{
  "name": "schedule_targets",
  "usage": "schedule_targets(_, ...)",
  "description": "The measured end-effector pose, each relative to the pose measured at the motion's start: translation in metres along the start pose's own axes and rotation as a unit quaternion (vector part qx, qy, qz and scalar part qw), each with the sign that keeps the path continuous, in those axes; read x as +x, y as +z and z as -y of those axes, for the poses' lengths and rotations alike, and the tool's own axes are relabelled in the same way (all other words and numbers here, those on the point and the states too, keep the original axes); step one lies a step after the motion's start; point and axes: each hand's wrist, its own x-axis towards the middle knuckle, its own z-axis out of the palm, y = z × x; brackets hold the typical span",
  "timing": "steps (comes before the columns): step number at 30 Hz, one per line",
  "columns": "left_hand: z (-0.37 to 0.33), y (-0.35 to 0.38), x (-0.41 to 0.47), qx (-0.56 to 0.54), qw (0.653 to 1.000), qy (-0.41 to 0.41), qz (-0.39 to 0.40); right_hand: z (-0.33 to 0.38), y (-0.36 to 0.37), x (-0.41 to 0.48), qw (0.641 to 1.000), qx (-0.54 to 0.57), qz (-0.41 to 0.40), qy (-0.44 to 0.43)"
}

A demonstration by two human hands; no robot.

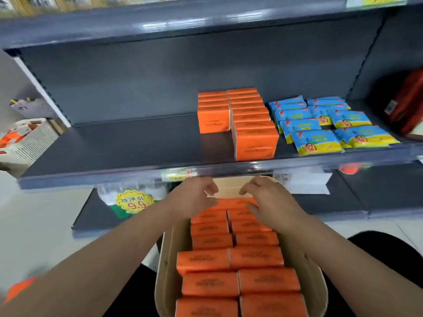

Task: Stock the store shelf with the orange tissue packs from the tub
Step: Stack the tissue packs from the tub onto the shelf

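Reaching over the far end of the tub [164,271], my left hand [194,197] and right hand [270,200] hover with fingers curled above the farthest pack [231,203], thumbs close to its top. Whether either truly grips it I cannot tell. The orange tissue packs [256,257] fill the tub in two columns. They lie flat, each long axis running left to right across the tub, and the dark print on top is too blurred to read. On the shelf [126,143] ahead, two rows of stocked packs [254,143] stand on edge with printed faces toward me. Their long axes also run left to right, the rows run front to back, and their lettering is unreadable too. Just beside them on the right lie blue and yellow packets [318,140] showing a cartoon figure. Below the shelf edge a yellow starburst tag [135,202] reads 9.9 in red under three Chinese characters.
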Motion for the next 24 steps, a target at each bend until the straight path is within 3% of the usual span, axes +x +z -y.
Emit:
schedule_targets(5,0.004,0.036,-0.04,-0.029,0.997,-0.004,0.068,-0.003,0.016,-0.046,0.992,0.07,0.108,0.021)
schedule_targets(9,0.007,0.047,-0.052,-0.04,0.996,-0.023,0.074,-0.002,0.021,-0.057,0.976,0.085,0.199,0.009)
schedule_targets(15,0.006,0.051,-0.056,-0.029,0.996,-0.032,0.077,0.001,0.032,-0.051,0.976,0.113,0.185,0.028)
schedule_targets(20,0.008,0.056,-0.059,-0.008,0.992,-0.035,0.119,0.0,0.036,-0.052,0.974,0.102,0.201,0.018)
schedule_targets(24,0.013,0.057,-0.061,-0.008,0.985,-0.033,0.169,-0.003,0.037,-0.053,0.984,0.078,0.156,0.033)
